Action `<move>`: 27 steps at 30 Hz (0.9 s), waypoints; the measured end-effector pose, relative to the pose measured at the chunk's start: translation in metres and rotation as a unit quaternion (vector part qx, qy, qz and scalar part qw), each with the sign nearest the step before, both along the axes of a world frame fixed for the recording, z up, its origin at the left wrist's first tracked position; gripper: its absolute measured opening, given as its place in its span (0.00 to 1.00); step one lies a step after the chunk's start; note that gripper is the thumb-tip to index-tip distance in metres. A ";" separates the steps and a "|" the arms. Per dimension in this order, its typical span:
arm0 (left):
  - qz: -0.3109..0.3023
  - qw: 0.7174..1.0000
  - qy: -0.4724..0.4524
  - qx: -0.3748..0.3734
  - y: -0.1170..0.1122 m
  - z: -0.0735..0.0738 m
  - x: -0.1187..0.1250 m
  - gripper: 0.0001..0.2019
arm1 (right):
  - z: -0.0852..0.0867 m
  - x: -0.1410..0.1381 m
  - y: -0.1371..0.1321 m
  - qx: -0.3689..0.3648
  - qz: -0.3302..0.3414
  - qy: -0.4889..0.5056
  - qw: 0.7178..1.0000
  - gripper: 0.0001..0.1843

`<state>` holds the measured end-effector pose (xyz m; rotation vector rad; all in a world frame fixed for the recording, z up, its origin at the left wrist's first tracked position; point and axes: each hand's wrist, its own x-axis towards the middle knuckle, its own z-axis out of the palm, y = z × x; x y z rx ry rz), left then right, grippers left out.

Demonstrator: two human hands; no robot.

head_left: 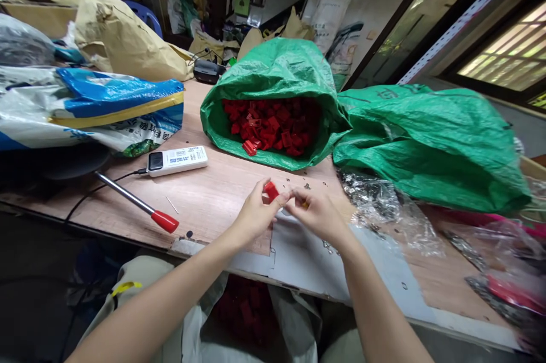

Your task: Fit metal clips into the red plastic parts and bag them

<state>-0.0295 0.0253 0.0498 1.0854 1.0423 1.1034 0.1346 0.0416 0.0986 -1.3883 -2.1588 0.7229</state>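
Observation:
My left hand [261,209] is closed on a small red plastic piece [270,190], held up over the front of the table. Right beside it, my right hand [313,209] has its thumb and fingers pinched together at the piece's near end. What sits between those right fingertips is too small to make out. Just beyond both hands, a green woven sack [273,70] lies with its mouth toward me, full of similar red plastic pieces [273,124]. In my lap, a pale sack [298,317] holds more red pieces [247,309] in shadow.
A white power bank [181,159] with a cable and a red-handled metal lever [164,221] lie left. Another green sack [426,141] stands right, by clear bags of small metal parts [375,198]. A blue-and-white sack [123,104] is far left. Tiny metal bits dot the table [222,198].

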 end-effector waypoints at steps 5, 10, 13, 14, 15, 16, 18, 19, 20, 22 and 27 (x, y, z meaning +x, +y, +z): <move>-0.068 0.993 0.066 0.067 0.001 -0.012 0.001 0.19 | -0.015 0.023 -0.027 -0.017 -0.041 0.048 0.998 0.17; -0.089 0.987 0.083 0.106 -0.002 -0.009 0.004 0.19 | -0.023 0.063 0.006 0.085 -0.217 -0.091 0.968 0.15; -0.125 0.990 0.017 0.060 -0.004 -0.002 0.004 0.24 | -0.029 0.066 0.019 0.079 -0.190 -0.104 0.973 0.12; -0.129 0.990 -0.011 0.048 -0.004 0.001 0.004 0.25 | -0.031 0.064 0.022 0.076 -0.182 -0.105 0.975 0.10; -0.129 0.990 -0.041 0.037 -0.005 0.003 0.005 0.25 | -0.034 0.062 0.025 0.073 -0.177 -0.105 0.976 0.09; -0.127 0.989 -0.072 0.027 -0.005 0.004 0.004 0.25 | -0.036 0.060 0.027 0.070 -0.174 -0.105 0.977 0.08; -0.122 0.984 -0.131 0.006 -0.005 0.006 0.004 0.24 | -0.039 0.059 0.030 0.066 -0.172 -0.098 0.978 0.07; -0.120 0.981 -0.154 -0.002 -0.005 0.006 0.004 0.24 | -0.039 0.059 0.030 0.064 -0.171 -0.092 0.979 0.07; -0.117 0.979 -0.170 -0.005 -0.004 0.006 0.004 0.24 | -0.038 0.059 0.029 0.064 -0.170 -0.086 0.980 0.07; -0.096 0.979 -0.180 0.006 -0.002 0.006 0.003 0.24 | -0.030 0.058 0.023 0.060 -0.173 -0.050 0.982 0.08; -0.023 0.984 -0.123 0.128 -0.002 0.003 0.004 0.23 | 0.002 0.037 -0.011 -0.079 -0.206 0.243 0.945 0.20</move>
